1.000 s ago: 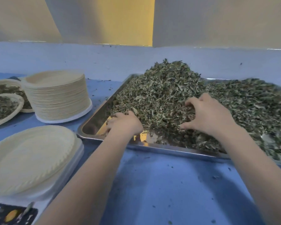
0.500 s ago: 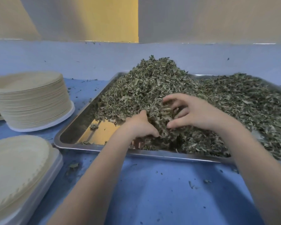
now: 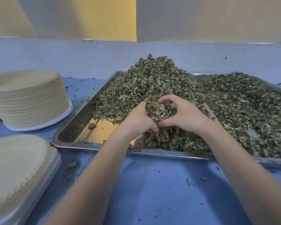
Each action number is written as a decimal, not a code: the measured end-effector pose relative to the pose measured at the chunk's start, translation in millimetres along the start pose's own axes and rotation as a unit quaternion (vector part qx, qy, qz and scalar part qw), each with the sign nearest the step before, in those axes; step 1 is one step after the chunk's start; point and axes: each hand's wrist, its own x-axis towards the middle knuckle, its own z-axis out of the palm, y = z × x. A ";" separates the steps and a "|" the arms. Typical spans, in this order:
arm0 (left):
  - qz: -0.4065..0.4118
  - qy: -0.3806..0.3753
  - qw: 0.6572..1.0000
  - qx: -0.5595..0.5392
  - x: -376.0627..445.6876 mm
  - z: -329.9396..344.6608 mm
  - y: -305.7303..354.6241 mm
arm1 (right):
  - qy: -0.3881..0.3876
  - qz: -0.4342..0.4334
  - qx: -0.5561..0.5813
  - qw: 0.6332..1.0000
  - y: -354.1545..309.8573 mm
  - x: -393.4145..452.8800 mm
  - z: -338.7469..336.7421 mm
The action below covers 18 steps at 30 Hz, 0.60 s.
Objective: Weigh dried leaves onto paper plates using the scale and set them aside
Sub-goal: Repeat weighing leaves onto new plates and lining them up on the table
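A big heap of dried green leaves (image 3: 217, 101) fills a shiny metal tray (image 3: 68, 132) on the blue table. My left hand (image 3: 139, 121) and my right hand (image 3: 185, 116) are cupped together over the near side of the heap, fingers curled round a bunch of dried leaves (image 3: 157, 109) held between them. An empty paper plate (image 3: 15, 168) lies on a white scale (image 3: 45, 177) at the lower left.
A tall stack of paper plates (image 3: 28, 98) stands on a white base at the left. Leaf crumbs are scattered on the blue table (image 3: 161, 192). A pale blue wall (image 3: 71, 56) runs along the back behind the tray.
My two hands have drawn together from apart on the heap and now clasp a bunch of leaves. The view shifted right, so the filled plates at far left left the frame.
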 end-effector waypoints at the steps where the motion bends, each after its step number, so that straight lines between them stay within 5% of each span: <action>1: 0.005 0.013 1.000 -0.012 -0.2 -2.7 2.0 | 0.005 -0.008 0.021 1.000 -1.2 -0.4 -2.5; 10: -0.007 0.031 0.999 0.013 -17.0 -7.9 8.0 | 0.013 -0.007 0.048 0.999 -18.8 1.4 9.6; 13: -0.006 0.027 0.999 0.019 -20.6 -13.6 5.3 | -0.059 0.022 0.077 0.995 -26.7 5.0 14.1; 18: -0.009 0.052 0.997 0.056 -22.2 -16.9 -0.2 | -0.063 0.020 -0.002 0.998 -40.3 13.8 24.7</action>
